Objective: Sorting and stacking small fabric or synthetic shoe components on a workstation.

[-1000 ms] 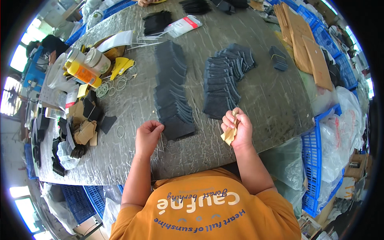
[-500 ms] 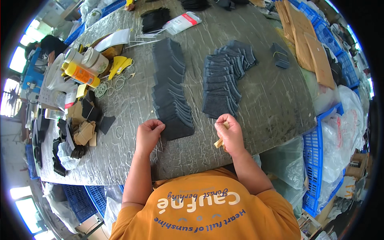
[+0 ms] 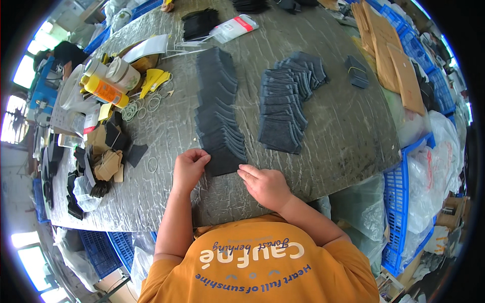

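Note:
Two overlapping rows of dark blue-grey fabric pieces lie on the table: a left row [image 3: 217,106] and a right row [image 3: 284,113]. The nearest fabric piece [image 3: 225,162] of the left row lies flat at its near end. My left hand [image 3: 191,165] is closed, thumb and forefinger pinched at that piece's left edge. At its near right corner are the fingertips of my right hand [image 3: 266,188], apparently pinching the edge. The right palm is turned down, so whatever may lie in it is hidden.
Rubber bands [image 3: 132,110], a yellow-orange bottle [image 3: 106,92] and white jars [image 3: 123,73] stand at the left, with dark and tan scraps [image 3: 107,164] nearer. A banded dark bundle [image 3: 356,73] lies right. Cardboard sheets [image 3: 406,78] and a blue crate [image 3: 396,214] line the right edge.
My right hand has moved left from the near end of the right row to the left row's nearest piece. The tan strip it held is out of sight. My left hand has stayed.

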The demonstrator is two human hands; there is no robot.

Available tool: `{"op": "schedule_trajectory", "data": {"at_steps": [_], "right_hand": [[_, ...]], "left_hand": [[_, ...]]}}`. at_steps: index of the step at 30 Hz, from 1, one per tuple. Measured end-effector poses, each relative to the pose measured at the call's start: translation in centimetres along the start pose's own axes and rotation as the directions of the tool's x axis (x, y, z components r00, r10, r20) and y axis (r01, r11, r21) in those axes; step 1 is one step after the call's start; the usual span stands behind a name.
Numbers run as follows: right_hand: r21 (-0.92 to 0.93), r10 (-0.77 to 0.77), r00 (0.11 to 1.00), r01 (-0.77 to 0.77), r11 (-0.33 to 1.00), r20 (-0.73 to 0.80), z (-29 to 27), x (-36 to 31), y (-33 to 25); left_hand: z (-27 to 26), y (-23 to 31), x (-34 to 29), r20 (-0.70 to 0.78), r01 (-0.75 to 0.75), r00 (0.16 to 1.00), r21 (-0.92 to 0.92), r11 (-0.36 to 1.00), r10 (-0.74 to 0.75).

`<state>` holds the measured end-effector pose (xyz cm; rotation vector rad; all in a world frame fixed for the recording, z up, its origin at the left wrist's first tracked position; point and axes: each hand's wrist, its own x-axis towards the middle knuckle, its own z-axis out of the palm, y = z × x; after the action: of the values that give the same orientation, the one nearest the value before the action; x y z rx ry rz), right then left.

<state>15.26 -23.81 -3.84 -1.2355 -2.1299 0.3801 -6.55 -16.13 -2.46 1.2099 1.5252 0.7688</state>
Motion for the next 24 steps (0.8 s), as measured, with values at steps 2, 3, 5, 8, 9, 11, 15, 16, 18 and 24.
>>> {"op": "schedule_trajectory", "data": {"at_steps": [2,3,5,8,9,11,15,16,18,24], "right_hand": [[-0.042,0.000,1.000,0.001,0.999,0.022,0.0,0.0,-0.3],[-0.074,0.005,0.999,-0.002,0.997,0.038,0.0,0.0,-0.4],[-0.104,0.006,0.998,0.000,0.995,0.056,0.0,0.0,-0.5],[-0.119,0.009,0.998,-0.002,0.993,0.060,0.1,0.0,-0.5],[-0.115,0.009,0.998,-0.002,0.993,0.055,0.2,0.0,-0.5],[-0.109,0.003,0.999,0.002,0.994,0.051,0.1,0.1,-0.6],[-0.134,0.039,0.994,-0.025,0.991,0.106,-0.2,0.4,-0.9],[-0.121,0.058,0.991,-0.043,0.992,0.122,-0.3,0.5,-0.9],[-0.015,0.127,0.992,-0.127,0.992,0.025,-0.8,0.8,-0.6],[0.410,0.384,0.920,-0.321,0.854,-0.081,-1.4,1.6,2.5]], "left_hand": [[-0.1,0.1,-0.1,-0.007,0.013,1.000,0.026,1.000,-0.013],[0.0,0.2,-0.1,-0.011,0.015,1.000,0.025,1.000,-0.015],[0.4,0.4,-0.4,-0.072,0.006,0.997,0.057,0.998,-0.002],[0.8,0.7,-0.6,-0.109,-0.018,0.994,0.116,0.993,0.031],[0.8,0.5,-0.5,-0.115,-0.017,0.993,0.116,0.993,0.031],[0.7,-0.1,-0.4,-0.107,-0.139,0.980,0.239,0.961,0.169],[0.7,0.1,-0.5,-0.138,-0.213,0.943,0.445,0.870,0.302],[0.5,0.1,-0.4,-0.110,-0.263,0.924,0.510,0.819,0.366],[0.6,0.2,-0.5,-0.074,-0.320,0.898,0.568,0.759,0.434],[3.0,2.3,-2.9,0.024,-0.271,0.962,-0.083,0.959,0.273]]}}
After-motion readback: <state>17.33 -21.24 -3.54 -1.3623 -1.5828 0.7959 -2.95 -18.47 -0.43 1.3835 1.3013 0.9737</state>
